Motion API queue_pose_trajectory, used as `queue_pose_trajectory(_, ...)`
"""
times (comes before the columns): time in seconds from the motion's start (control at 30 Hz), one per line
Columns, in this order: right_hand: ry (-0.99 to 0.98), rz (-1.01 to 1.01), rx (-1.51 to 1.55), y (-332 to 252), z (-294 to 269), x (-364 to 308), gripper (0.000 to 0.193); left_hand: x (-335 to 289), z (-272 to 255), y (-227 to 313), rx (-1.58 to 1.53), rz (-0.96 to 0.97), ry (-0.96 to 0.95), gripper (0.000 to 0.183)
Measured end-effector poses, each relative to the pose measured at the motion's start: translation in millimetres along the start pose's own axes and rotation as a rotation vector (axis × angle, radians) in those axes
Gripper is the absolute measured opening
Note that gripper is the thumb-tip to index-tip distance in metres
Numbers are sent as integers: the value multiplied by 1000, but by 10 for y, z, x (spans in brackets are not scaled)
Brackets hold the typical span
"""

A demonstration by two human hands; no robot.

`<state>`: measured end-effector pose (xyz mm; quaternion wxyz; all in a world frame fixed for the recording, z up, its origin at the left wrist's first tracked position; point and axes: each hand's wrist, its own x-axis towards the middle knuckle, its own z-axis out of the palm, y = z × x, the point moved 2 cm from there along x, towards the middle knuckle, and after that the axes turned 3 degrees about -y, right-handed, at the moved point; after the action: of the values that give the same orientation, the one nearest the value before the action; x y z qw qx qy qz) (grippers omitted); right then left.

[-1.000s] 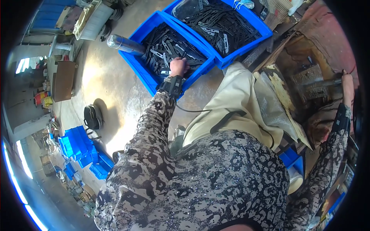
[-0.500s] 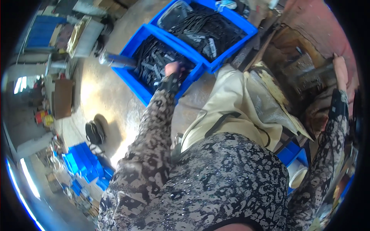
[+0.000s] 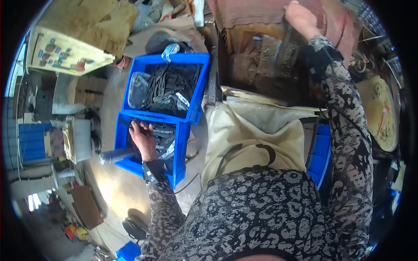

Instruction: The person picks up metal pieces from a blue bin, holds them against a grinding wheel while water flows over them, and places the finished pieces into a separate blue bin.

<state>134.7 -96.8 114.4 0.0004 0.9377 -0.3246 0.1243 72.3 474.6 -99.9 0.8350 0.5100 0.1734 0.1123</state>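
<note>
My left hand is over the nearer blue bin, which is filled with dark, flat strips. Its fingers are bent, and a dark strip appears to stick out past the fingertips. At upper right, my right hand is closed at the reddish cloth that hangs above a brown, wet-looking box-like hollow. A dark, narrow shape runs down below that hand, blurred; I cannot tell whether the fingers hold it or the cloth.
Beyond the nearer bin stands a second blue bin with more dark strips and a clear plastic tub. A metallic cylinder lies against the nearer bin's left side. A beige apron covers my lap; a stool-like pad is at right.
My view has turned, so the bins appear further left. My left hand has shifted toward the bin's far left part. My right hand has moved from the cloth's right edge to above the hollow.
</note>
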Motion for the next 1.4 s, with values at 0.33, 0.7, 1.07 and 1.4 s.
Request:
queue_pose_trajectory(0.33, -88, -38, 49, 91, 107, 192, 38, -415, 1618, -348, -36, -554, -617, 27)
queue_pose_trajectory(0.7, -131, 10, 101, 60, 172, 256, 38, -861, 2548, -597, 211, -471, -940, 47)
queue_pose_trajectory(1.07, -126, 13, 70, 211, 109, 137, 38, -931, 2951, -794, 455, -246, -1030, 24)
queue_pose_trajectory(1.4, 312, -450, 217, 533, -40, -1965, 26, -771, 3560, -1147, 959, 1009, -1053, 25)
